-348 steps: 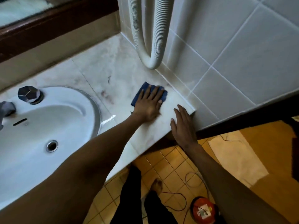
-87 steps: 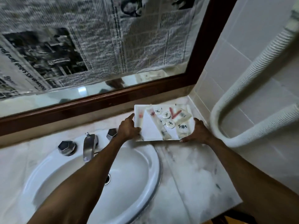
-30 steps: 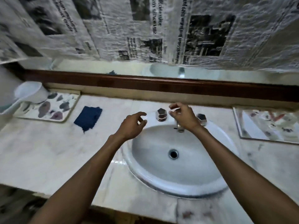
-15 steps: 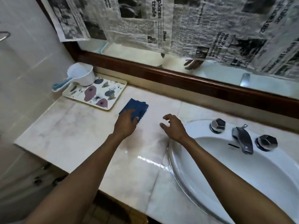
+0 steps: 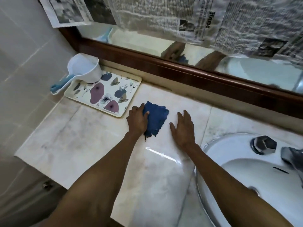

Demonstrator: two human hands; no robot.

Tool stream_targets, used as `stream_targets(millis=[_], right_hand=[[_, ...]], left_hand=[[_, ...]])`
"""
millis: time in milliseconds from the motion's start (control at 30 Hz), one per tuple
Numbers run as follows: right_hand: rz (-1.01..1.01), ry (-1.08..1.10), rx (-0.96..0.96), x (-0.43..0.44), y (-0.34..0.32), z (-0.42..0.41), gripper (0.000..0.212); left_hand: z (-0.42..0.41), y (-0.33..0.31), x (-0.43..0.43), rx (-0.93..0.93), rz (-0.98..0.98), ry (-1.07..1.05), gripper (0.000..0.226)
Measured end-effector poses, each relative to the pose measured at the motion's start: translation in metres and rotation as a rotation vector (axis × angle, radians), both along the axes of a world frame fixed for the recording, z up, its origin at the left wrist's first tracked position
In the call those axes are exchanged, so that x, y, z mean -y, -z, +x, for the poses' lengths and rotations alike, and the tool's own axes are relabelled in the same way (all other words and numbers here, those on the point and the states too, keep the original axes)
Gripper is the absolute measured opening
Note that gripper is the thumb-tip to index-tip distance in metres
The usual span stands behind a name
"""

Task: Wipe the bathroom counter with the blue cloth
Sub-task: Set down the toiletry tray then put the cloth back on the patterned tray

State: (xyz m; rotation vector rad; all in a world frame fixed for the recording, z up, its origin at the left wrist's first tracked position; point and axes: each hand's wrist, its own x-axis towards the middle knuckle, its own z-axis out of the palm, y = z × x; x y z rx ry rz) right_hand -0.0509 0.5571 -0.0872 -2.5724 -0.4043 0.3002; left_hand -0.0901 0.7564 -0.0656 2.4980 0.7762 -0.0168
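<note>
The blue cloth (image 5: 155, 119) lies crumpled on the pale marble counter (image 5: 73, 145), left of the sink. My left hand (image 5: 137, 120) rests on the cloth's left edge, thumb on top of it, pressing it to the counter. My right hand (image 5: 182, 127) lies flat on the bare marble just right of the cloth, fingers spread, holding nothing. The part of the cloth under my left palm is hidden.
A floral tray (image 5: 105, 94) sits at the back left, with a white dipper (image 5: 83, 69) with a blue handle on its corner. The white sink (image 5: 237, 169) with metal tap knob (image 5: 264, 145) is at right. A wood-framed mirror (image 5: 180, 69) covered with newspaper runs behind.
My left hand has settled onto the cloth's left side and my right hand has dropped flat onto the counter beside it. The view has shifted left and closer.
</note>
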Motion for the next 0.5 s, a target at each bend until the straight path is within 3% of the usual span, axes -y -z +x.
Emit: stream_targets(millis=[133,500], right_hand=[[-0.028,0.053,0.081,-0.005,0.012,-0.003,0.055],[-0.119,0.106,0.042,-0.076,0.004,0.009,0.059]], left_hand=[[0.005,0.011,-0.014,0.152,-0.137,0.025,0.033],[0.049,-0.018,-0.101,0.27,-0.31,0.093,0.034]])
